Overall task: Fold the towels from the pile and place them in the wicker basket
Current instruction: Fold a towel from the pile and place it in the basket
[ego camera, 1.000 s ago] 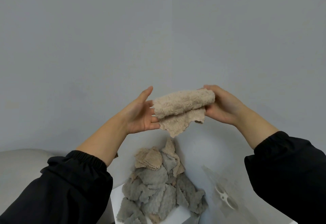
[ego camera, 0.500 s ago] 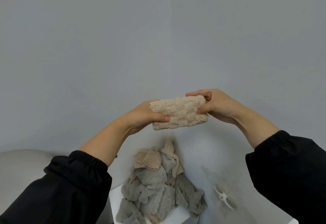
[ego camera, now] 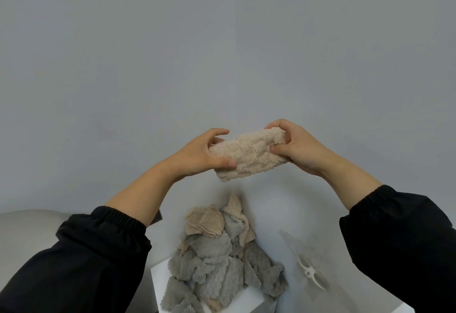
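A person in black sleeves holds a folded beige fleecy towel point(ego camera: 249, 156) in mid-air, left hand point(ego camera: 202, 156) and right hand point(ego camera: 299, 148) each pinching an end, above a pile of grey and beige towels point(ego camera: 219, 261) on the white worktop point(ego camera: 249, 300).

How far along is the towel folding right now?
Finished towels: none visible, and the wicker basket is out of frame. In hand: a beige towel, folded into a strip, gripped at its ends by the left hand and right hand. To do: the crumpled heap of grey and beige towels below.
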`<state>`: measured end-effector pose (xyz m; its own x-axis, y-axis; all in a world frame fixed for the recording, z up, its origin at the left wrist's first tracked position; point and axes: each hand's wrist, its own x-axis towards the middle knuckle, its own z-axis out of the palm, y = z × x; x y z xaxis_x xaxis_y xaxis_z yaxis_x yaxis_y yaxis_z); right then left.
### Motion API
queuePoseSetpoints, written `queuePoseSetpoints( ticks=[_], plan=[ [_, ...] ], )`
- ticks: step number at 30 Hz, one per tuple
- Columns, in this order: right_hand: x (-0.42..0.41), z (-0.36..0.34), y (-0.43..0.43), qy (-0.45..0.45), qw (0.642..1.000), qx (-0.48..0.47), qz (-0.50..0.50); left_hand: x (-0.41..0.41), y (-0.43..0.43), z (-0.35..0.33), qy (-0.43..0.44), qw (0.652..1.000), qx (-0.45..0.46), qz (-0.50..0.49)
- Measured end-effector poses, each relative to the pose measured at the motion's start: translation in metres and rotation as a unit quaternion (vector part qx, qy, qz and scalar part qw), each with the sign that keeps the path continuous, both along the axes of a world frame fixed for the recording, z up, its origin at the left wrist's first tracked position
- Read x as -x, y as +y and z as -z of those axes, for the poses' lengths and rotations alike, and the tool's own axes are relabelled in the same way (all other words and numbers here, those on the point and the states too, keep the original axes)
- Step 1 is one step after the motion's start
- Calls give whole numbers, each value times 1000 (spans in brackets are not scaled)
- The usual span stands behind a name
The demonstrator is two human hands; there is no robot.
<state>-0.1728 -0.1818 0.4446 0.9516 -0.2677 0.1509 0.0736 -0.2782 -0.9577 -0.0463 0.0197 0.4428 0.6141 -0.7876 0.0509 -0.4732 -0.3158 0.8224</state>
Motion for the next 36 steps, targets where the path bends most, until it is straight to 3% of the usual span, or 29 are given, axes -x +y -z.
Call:
queuePoseSetpoints(
  ticks=[4,8,14,20,24,29,32,36],
  plan=[
    [-3,-3,9,11,995,99,8,7,-8,-11,-64,998,-21,20],
    [-8,-3,18,-38,997,53,28,18,-21,-5,-141,985,-96,17],
    [-10,-1,21,-86,994,25,68,15,-24,3,-94,991,-93,-8],
    [-4,-6,12,-20,999,-46,6,18,-34,-3,-100,992,-70,-18],
    [6,-13,8,-9,994,60,95,26,-45,0,-85,995,-52,-12],
    [48,-18,3,-45,921,262,284,54,-79,-2,-69,997,-23,32],
    [99,-19,-5,-59,878,308,362,91,-109,-5,-102,992,-13,69],
    [181,-16,-18,-79,831,306,458,147,-145,-2,-80,987,5,140]
  ],
)
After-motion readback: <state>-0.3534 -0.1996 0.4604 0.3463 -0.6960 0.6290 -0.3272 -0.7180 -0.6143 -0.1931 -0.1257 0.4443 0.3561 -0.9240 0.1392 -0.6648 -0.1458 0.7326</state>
